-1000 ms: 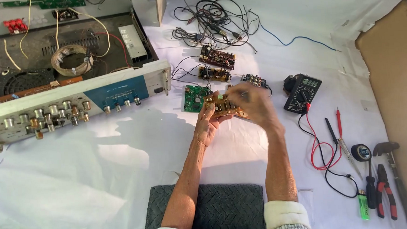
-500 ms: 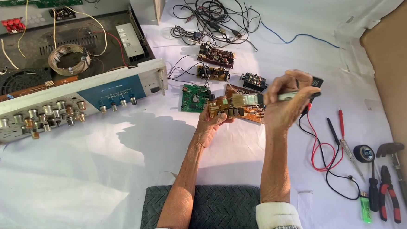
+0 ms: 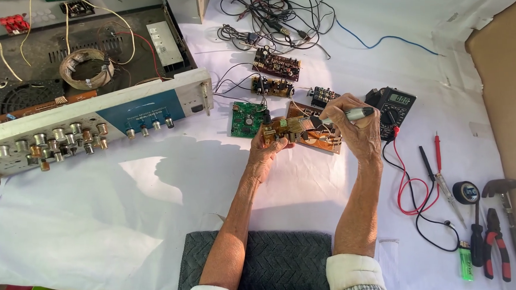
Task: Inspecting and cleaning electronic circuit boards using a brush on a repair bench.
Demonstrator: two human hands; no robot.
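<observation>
Brown circuit board (image 3: 304, 134) held by left hand (image 3: 268, 152) — right hand (image 3: 351, 128) brushing it.

Matt white cloth (image 3: 97, 230) over table, glossy metal knobs (image 3: 51, 138), brown cardboard (image 3: 511, 90)

Hard sunlight floods my white cloth-covered surface (image 3: 307, 183), nearly glaring, throwing dark crisp shadows at lower left, and everything stays sharp with slight edge bending.
</observation>
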